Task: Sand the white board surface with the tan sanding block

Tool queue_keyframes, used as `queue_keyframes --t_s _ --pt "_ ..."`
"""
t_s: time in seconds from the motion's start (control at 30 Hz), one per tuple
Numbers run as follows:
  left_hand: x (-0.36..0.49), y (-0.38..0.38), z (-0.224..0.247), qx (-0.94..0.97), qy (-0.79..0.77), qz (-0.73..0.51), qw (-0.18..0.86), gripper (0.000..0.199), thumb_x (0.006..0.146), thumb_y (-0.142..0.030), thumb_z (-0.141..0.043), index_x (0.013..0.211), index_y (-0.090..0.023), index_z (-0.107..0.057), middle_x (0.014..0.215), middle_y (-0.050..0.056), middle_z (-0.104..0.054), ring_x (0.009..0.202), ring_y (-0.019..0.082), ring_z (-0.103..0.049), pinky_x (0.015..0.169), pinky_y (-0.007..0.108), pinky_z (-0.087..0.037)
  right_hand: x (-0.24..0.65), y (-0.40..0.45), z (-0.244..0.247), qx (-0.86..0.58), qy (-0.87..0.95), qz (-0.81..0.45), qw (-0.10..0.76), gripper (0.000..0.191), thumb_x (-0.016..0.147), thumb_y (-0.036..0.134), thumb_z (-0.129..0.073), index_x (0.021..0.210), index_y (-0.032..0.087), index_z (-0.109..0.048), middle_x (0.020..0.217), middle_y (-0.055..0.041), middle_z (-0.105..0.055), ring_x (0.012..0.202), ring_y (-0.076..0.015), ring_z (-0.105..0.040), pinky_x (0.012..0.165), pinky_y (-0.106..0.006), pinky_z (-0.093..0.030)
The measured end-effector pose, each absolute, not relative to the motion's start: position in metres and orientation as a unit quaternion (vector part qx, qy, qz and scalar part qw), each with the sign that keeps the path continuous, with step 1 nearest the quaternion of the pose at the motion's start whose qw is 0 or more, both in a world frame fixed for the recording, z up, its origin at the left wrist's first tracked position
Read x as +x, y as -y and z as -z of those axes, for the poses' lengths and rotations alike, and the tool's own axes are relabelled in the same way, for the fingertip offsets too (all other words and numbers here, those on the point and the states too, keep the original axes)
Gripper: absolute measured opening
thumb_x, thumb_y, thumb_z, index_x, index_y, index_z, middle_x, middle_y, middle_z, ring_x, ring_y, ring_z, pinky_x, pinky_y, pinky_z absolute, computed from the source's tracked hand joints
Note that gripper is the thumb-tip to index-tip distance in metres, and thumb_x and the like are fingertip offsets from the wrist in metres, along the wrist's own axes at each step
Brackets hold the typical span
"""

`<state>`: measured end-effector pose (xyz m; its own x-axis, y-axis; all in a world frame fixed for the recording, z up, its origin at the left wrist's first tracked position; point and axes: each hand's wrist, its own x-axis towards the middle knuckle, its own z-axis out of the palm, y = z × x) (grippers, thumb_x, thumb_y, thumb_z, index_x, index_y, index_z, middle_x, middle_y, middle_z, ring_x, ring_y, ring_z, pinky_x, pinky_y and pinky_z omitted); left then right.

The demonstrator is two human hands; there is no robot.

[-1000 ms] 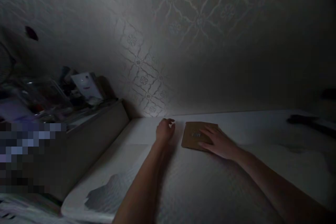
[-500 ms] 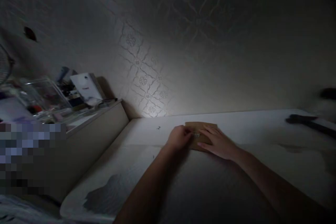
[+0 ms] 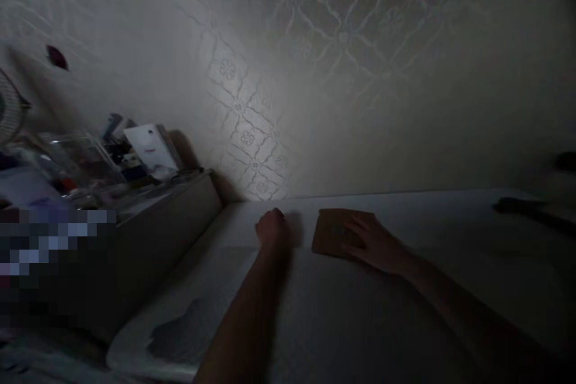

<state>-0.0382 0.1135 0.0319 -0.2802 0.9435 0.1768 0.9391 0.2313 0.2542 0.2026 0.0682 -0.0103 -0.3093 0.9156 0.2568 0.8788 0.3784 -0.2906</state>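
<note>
A flat brown card [image 3: 330,229] lies on the white bed surface [image 3: 360,312] near the wall. My right hand [image 3: 375,243] rests flat on the card's right half with its fingers spread, covering part of it. To the left of the card, a short gap away, my left hand [image 3: 270,228] sits on the surface with its fingers curled in. Nothing shows in that hand, but the light is very dim.
A patterned wall [image 3: 252,132] stands right behind the surface. At the left is a low cabinet [image 3: 171,222] crowded with clear boxes and a white box [image 3: 150,147]. A dark long object [image 3: 522,207] lies at the far right.
My left hand reached onto the card half a second ago and has since pulled back to the left of it. My right hand stays on the card.
</note>
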Motion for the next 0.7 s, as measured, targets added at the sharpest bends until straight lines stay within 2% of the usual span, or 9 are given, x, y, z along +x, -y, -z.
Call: queue_keyframes --t_s 0.23,0.37,0.53,0.7 --pt "-0.042 -0.113 -0.029 0.578 -0.802 -0.148 -0.022 0.026 0.081 -0.021 -0.045 0.096 -0.017 -0.065 0.104 0.014 -0.065 0.1 0.026 -0.059 0.08 0.035 -0.044 0.203 -0.069 0.013 -0.551 0.809 -0.041 0.199 0.069 0.08 0.065 -0.037 0.131 0.02 -0.047 0.141 -0.0123 -0.037 0.131 -0.0295 -0.031 0.106 -0.047 -0.026" --pt "-0.031 -0.112 -0.034 0.625 -0.762 -0.166 -0.041 0.026 0.082 -0.025 -0.048 0.101 -0.02 -0.065 0.108 0.01 -0.064 0.101 0.023 -0.058 0.084 0.032 -0.043 0.202 -0.068 0.011 -0.554 0.809 -0.039 0.194 0.069 0.08 0.066 -0.037 0.131 0.019 -0.048 0.141 -0.0122 -0.037 0.131 -0.0288 -0.031 0.107 -0.046 -0.025" --pt "-0.007 -0.106 -0.031 0.759 -0.606 -0.227 0.067 0.028 0.083 -0.028 -0.051 0.106 -0.02 -0.065 0.105 0.005 -0.065 0.092 0.017 -0.06 0.082 0.023 -0.044 0.203 -0.07 0.013 -0.539 0.818 -0.031 0.199 0.068 0.081 0.063 -0.039 0.13 0.017 -0.048 0.14 -0.0134 -0.039 0.13 -0.0292 -0.032 0.107 -0.046 -0.023" --pt "0.014 -0.094 -0.025 0.849 -0.482 -0.193 0.097 0.029 0.082 -0.028 -0.052 0.108 -0.024 -0.065 0.101 0.004 -0.066 0.091 0.017 -0.06 0.084 0.025 -0.044 0.203 -0.07 0.014 -0.533 0.819 -0.023 0.212 0.063 0.081 0.062 -0.04 0.13 0.022 -0.048 0.139 -0.011 -0.041 0.13 -0.0291 -0.032 0.106 -0.049 -0.025"
